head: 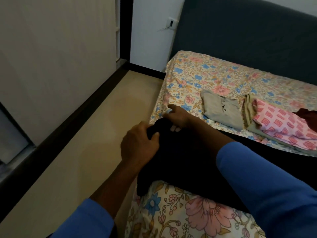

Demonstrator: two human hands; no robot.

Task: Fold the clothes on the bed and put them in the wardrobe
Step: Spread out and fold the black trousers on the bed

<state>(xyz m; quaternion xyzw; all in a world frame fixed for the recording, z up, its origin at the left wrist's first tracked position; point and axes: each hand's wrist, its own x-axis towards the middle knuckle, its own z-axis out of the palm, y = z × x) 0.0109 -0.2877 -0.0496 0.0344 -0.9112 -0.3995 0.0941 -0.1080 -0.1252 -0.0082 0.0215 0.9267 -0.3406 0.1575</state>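
The black garment lies across the near edge of the bed. The left hand grips its end with the thumb on top. Just beside it, the right hand holds the same end with fingers curled and the index finger extended. A folded beige shirt lies farther back on the bed.

Matt black cloth garment, floral cotton-like bedsheet, smooth floor

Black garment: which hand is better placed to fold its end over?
Probably the left hand: it grips the black garment at its end, by the edge of the bed. The right hand lies on the cloth farther in, its grip unclear.
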